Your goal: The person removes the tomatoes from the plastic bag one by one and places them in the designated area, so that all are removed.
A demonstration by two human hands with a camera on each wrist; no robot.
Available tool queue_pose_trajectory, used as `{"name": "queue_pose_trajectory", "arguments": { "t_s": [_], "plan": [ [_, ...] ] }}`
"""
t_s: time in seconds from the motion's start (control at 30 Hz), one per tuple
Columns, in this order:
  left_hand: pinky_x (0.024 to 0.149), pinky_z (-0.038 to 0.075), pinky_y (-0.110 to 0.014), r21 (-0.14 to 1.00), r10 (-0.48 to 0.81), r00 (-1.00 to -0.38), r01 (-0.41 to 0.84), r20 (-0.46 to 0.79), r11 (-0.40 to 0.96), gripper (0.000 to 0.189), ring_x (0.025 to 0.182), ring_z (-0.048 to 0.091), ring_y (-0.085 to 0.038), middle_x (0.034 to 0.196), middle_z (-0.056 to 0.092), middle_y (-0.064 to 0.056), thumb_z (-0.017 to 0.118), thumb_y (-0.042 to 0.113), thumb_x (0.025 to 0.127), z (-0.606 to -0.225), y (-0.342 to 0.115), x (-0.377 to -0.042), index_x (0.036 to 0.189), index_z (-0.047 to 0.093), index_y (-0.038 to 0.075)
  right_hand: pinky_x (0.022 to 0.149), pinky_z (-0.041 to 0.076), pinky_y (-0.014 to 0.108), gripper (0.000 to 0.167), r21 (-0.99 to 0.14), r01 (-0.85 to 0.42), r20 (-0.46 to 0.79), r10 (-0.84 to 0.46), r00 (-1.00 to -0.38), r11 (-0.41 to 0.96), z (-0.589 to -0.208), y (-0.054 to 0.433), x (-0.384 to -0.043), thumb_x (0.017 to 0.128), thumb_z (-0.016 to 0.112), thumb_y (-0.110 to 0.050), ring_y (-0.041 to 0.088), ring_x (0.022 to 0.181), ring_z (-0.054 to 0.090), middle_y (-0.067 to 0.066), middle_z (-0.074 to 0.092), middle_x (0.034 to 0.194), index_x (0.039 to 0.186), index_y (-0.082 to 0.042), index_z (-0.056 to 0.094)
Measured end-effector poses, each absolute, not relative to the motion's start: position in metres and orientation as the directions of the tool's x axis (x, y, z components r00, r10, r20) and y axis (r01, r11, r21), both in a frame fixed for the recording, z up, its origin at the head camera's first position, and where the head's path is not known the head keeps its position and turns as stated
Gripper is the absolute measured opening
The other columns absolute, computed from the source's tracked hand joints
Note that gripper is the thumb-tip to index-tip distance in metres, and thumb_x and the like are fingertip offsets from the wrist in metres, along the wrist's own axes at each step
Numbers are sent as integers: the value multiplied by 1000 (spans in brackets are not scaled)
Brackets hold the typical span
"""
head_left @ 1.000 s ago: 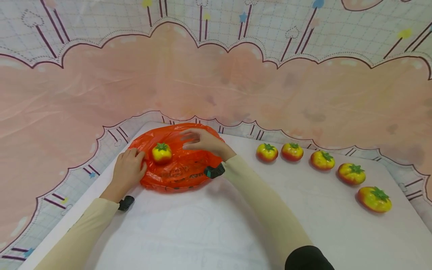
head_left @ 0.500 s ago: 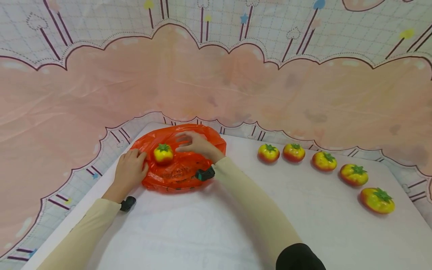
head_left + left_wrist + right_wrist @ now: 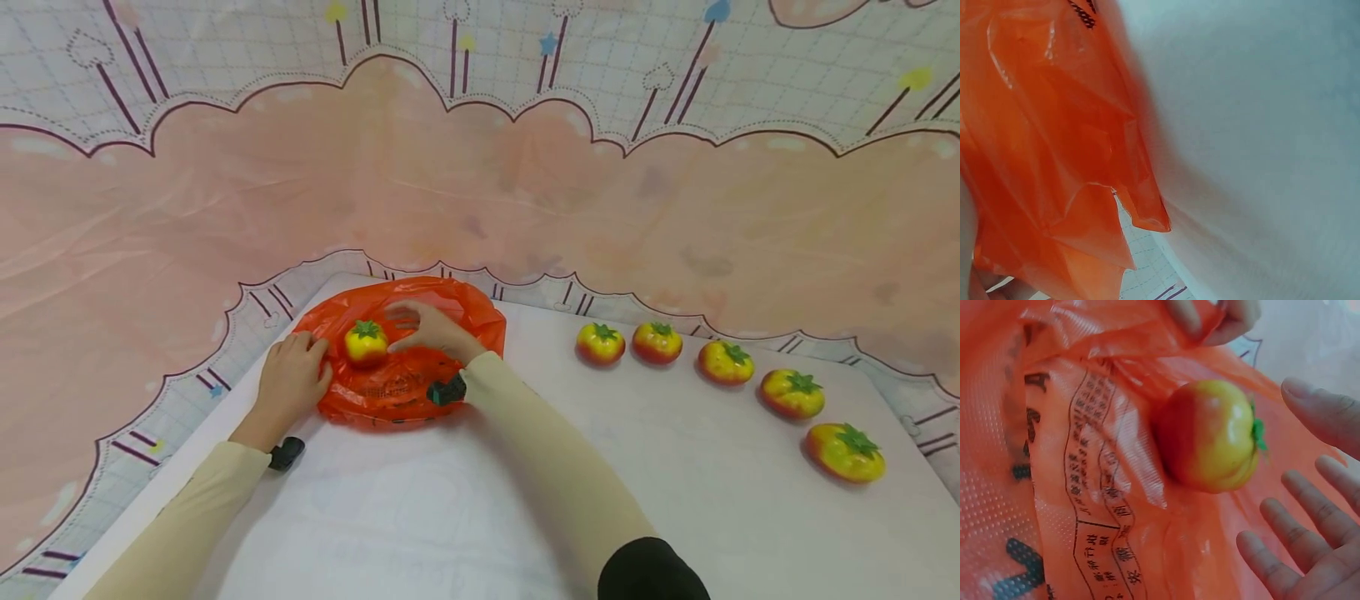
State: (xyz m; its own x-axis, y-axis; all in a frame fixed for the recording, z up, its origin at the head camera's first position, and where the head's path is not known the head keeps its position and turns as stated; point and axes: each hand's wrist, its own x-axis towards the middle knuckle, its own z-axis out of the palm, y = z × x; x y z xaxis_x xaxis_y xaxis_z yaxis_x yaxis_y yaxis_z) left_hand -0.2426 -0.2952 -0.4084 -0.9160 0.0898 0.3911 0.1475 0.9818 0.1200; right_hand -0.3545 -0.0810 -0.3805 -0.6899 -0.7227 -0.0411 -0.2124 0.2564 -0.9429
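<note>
An orange-red plastic bag [image 3: 393,383] lies spread at the far left of the table. On it sits a yellow-and-red tomato [image 3: 366,345] with a green leafy top. My left hand [image 3: 291,375] holds the bag's left edge; the right wrist view shows bag film between its thumb and fingers [image 3: 1238,322]. To the right of the tomato, my right hand [image 3: 429,329] hovers with fingers spread. In the right wrist view a gap separates these fingertips from the tomato [image 3: 1207,437]. Black print marks the bag [image 3: 1094,487].
Several more yellow-and-red tomatoes [image 3: 725,362] stand in a curved row along the right side of the white table [image 3: 450,508]. Behind the table hangs a printed pink cloth [image 3: 525,200]. A small black device [image 3: 287,453] sits at my left wrist.
My right hand has moved left and slightly down, closer to the tomato on the bag. My left hand stays on the bag's edge. The view has shifted slightly.
</note>
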Motion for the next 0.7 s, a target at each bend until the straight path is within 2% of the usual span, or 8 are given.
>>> {"name": "queue_pose_trajectory", "arguments": {
  "t_s": [0.2,0.7],
  "plan": [
    [96,39,-58,121,91,-916,149,392,981,29,101,46,-40,103,53,-24,61,10,84,-407,-294,-240,108,58,-6,111,35,35,65,-934,-240,-32,-730,-682,265,-386,-89,-356,81,71,-7,21,135,41,6,46,143,138,-8,42],
    [96,39,-58,117,91,-916,148,390,982,28,101,47,-40,102,53,-24,61,9,84,-406,-294,-238,107,58,-6,111,35,39,74,-888,-209,-125,-652,-748,410,-399,-112,-355,79,75,-18,21,135,39,4,42,145,142,-13,36]
  ]
}}
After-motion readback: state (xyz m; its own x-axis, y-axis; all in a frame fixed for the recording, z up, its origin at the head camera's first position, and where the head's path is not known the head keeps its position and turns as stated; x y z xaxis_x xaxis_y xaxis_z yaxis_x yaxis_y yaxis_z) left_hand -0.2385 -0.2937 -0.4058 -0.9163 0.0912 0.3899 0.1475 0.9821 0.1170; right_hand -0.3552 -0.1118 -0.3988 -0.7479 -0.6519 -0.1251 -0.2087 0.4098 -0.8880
